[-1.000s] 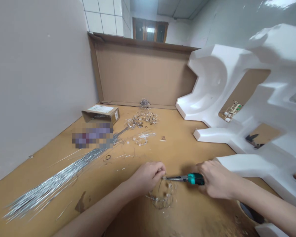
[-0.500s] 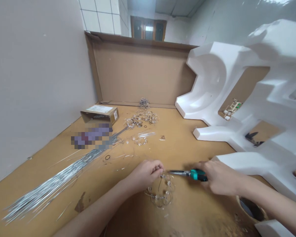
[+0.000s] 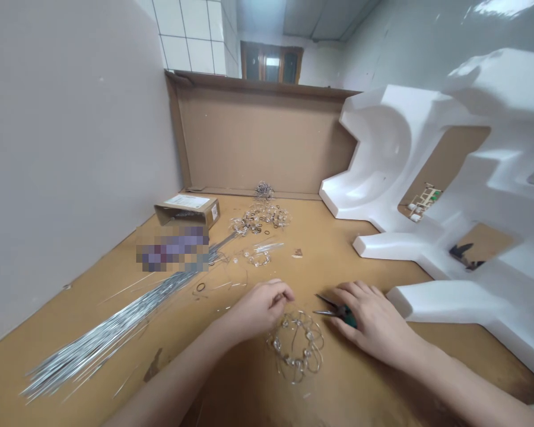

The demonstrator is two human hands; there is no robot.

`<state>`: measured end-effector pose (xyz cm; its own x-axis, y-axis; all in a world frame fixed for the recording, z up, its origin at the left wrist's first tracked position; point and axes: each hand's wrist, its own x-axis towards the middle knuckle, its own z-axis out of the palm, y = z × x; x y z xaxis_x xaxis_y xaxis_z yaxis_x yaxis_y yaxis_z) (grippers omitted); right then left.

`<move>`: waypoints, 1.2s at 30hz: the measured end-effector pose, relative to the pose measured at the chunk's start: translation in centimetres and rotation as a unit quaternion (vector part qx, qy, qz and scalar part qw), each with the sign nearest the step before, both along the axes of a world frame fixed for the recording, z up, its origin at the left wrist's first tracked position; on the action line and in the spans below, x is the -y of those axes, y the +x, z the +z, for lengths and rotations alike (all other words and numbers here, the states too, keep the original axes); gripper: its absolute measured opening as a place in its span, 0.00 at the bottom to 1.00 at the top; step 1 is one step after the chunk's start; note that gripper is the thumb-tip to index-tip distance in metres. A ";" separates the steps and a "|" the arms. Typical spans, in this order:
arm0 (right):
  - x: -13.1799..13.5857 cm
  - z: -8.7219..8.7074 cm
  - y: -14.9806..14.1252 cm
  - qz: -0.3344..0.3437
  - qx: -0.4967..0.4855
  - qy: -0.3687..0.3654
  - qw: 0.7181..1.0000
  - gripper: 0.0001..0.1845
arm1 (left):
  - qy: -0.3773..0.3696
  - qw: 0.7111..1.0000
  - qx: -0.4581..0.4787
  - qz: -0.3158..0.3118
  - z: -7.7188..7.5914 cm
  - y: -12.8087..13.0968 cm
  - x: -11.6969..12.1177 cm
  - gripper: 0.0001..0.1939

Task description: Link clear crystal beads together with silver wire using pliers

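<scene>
A ring of looped wire strung with clear beads (image 3: 309, 335) is on the table in front of me. At its upper left edge is my left hand (image 3: 264, 305), its fingers curled and pinched together on the ring; the exact contact is hidden. Just right of the ring, my right hand (image 3: 374, 317) is closed loosely around the green and black handles of a pair of pliers (image 3: 347, 316). The plier jaws are spread and point left towards the ring, close to the tabletop.
A long bundle of straight wires (image 3: 111, 329) lies at the left. Behind it are a blurred purple item (image 3: 173, 248) and a small cardboard box (image 3: 187, 204). More beaded wire pieces (image 3: 260, 219) lie farther back. White foam packing (image 3: 382, 246) stands at the right.
The plier jaws have opened, and my right hand has turned flatter over the handles, closer to the table. My left hand has shifted slightly. The view has moved a little.
</scene>
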<state>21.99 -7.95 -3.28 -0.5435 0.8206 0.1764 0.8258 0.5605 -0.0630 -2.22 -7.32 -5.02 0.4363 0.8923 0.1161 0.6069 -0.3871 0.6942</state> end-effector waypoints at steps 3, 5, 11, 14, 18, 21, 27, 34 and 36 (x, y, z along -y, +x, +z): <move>0.5 0.9 -3.2 0.046 -0.037 -0.082 0.995 0.10 | -0.006 1.000 -0.015 0.012 0.1 -0.4 0.0 0.09; 0.9 0.6 -5.3 0.078 -0.031 -0.093 0.992 0.09 | -0.022 0.999 -0.032 0.015 0.2 -0.8 0.1 0.08; 0.9 -1.1 -7.7 0.076 -0.050 -0.120 0.989 0.11 | -0.049 0.989 -0.137 0.012 0.2 -0.9 1.2 0.15; 0.3 -0.9 -7.1 0.078 -0.081 -0.152 0.982 0.13 | -0.012 0.985 -0.169 0.020 -0.2 0.2 1.7 0.15; -0.4 -0.5 -6.0 0.073 -0.122 -0.211 0.967 0.13 | 0.028 0.983 -0.178 0.026 -0.9 1.3 1.8 0.05; -0.6 -0.7 -5.4 0.062 -0.152 -0.247 0.955 0.13 | 0.037 0.985 -0.166 0.035 -1.3 1.4 1.6 0.06; -0.4 -0.9 -4.9 0.049 -0.197 -0.276 0.940 0.12 | 0.039 0.990 -0.130 0.028 -2.0 1.7 1.3 0.06; -0.3 -1.2 -4.4 0.030 -0.221 -0.274 0.936 0.12 | 0.033 0.991 -0.118 0.049 -2.3 2.6 1.2 0.04; -0.3 -1.5 -4.1 0.026 -0.223 -0.278 0.934 0.13 | 0.031 0.992 -0.114 0.049 -2.2 2.8 1.3 0.04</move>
<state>17.84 -7.69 -4.78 -0.5601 0.8269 -0.0503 0.6198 0.3780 -0.6878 0.57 -8.59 -7.26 0.3682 0.9263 0.0804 0.7823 -0.3553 0.5116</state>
